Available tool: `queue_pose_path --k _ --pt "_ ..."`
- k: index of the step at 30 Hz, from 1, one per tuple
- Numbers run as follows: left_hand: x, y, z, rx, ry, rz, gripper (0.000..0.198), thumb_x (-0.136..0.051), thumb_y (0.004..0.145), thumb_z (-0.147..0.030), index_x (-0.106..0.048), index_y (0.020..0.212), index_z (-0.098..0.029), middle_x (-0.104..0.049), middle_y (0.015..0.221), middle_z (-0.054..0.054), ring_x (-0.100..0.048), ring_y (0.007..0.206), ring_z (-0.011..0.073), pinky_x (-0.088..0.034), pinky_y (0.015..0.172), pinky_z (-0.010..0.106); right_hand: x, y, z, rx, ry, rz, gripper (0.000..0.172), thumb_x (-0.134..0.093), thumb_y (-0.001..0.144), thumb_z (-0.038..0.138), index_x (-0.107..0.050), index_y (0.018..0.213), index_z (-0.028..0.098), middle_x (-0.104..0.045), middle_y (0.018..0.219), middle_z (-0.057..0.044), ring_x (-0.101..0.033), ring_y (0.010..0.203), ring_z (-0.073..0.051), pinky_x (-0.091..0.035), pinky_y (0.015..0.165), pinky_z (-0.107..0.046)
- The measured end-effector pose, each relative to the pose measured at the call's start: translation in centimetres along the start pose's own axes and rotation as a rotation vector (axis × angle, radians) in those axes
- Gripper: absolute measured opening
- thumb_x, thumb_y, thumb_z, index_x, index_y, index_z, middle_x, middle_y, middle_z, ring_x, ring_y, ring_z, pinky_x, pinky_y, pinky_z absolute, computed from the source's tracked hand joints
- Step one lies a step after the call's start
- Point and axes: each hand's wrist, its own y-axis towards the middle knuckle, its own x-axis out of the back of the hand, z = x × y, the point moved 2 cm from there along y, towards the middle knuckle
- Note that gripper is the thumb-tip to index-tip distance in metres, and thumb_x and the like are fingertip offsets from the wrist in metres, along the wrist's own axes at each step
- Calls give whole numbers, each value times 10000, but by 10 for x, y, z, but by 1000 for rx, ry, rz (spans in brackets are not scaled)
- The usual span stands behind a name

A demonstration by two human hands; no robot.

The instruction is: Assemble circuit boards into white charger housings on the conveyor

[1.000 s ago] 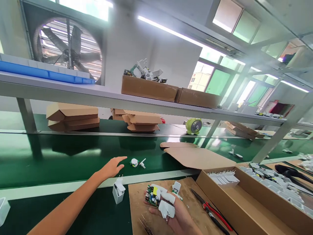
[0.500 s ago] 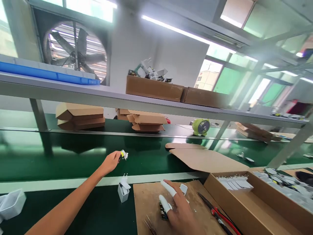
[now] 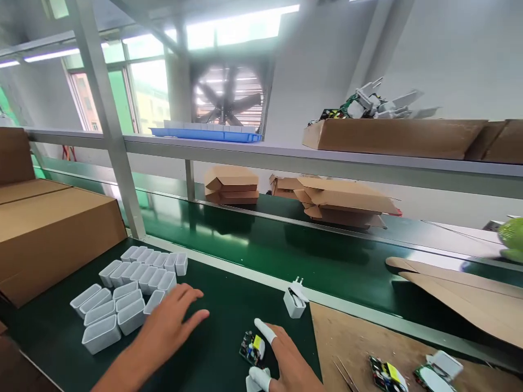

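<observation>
My left hand [image 3: 171,329] hovers palm down over the green mat, fingers spread, right beside several empty white plastic shells [image 3: 122,288] set out in rows. My right hand [image 3: 281,362], with white finger cots on its fingertips, rests at the bottom edge; its forefinger touches a small circuit board with a yellow part [image 3: 252,347] lying on the mat. A single white shell with a plug piece stuck in it [image 3: 295,299] stands upright just beyond my right hand.
Two more circuit boards [image 3: 387,372] and tweezers [image 3: 344,375] lie on a brown cardboard sheet [image 3: 351,340] at the right. A green conveyor belt [image 3: 286,250] runs behind. Large cardboard boxes [image 3: 53,228] stand at the left. Folded cartons [image 3: 343,201] sit beyond the belt under a metal shelf [image 3: 286,158].
My view has swung left. My left hand came back from the belt to the white shells. My right hand set parts on the cardboard and now touches a circuit board on the mat.
</observation>
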Motion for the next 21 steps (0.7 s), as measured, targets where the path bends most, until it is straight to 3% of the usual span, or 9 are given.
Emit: queue_pose_path --k 2,3,5,7,9,12,16,18,21 --pt "28 -16 43 -64 298 -110 360 -620 931 -552 -743 1060 -239 -695 1097 124 -646 1038 351 -591 808 449 3 -6 8 -60 -12 -15 746 -711 838 360 -512 1526 151 -599 1455 -174 -571 1338 -372 -461 1134 -464" --pt "35 -24 62 -100 401 -108 370 -627 925 -576 -755 1027 -244 -690 1084 125 -643 1002 350 -597 765 442 3 -8 10 -84 -22 -26 715 -708 844 364 -541 1500 135 -634 1398 -181 -595 1301 -371 -472 1117 -464" --pt "37 -38 89 -175 495 -128 436 -519 981 -606 -769 906 -256 -685 1009 117 -641 927 340 -599 726 455 0 -9 10 -110 -48 -54 614 -666 871 305 -585 1456 137 -687 1294 -172 -640 1223 -350 -492 1083 -454" --pt "26 -47 96 -212 442 -177 524 -392 1043 -558 -741 789 -261 -672 990 114 -640 944 343 -599 739 468 -6 -9 8 -83 -79 -84 596 -643 842 189 -604 1436 170 -699 1280 -154 -650 1195 -333 -497 1069 -443" --pt "7 -48 82 -230 298 -166 477 -402 1055 -481 -699 757 -255 -662 1156 119 -634 1101 358 -601 823 472 -11 -10 7 -20 -104 -92 667 -644 764 94 -610 1423 192 -700 1279 -140 -647 1187 -327 -496 1064 -431" --pt "-27 -33 39 -250 55 38 253 -530 1004 -347 -656 811 -242 -535 1479 98 -637 1229 319 -607 888 387 -14 -13 8 40 -118 -103 629 -646 716 65 -654 1337 164 -703 1221 -143 -645 1145 -324 -517 1029 -430" --pt "-64 4 -19 -269 -181 291 45 -599 912 -213 -622 881 -235 -552 1440 91 -685 1159 263 -594 925 349 -6 -22 6 56 -66 -212 559 -572 722 41 -657 1262 159 -688 1146 -126 -664 1022 -276 -559 947 -419" --pt "-76 23 -37 -263 -279 347 190 -645 860 -179 -628 1038 -244 -548 1420 97 -667 1185 266 -569 994 381 3 -29 -4 11 74 -285 601 -575 709 60 -627 1296 181 -676 1166 -113 -681 988 -255 -585 904 -398" --pt "-91 39 -48 -200 -419 397 629 -758 770 -183 -537 1354 -258 -519 1438 112 -609 1271 291 -510 1095 434 17 -44 -27 -121 412 -352 610 -599 748 142 -586 1355 199 -703 1171 -108 -722 989 -251 -631 836 -377"
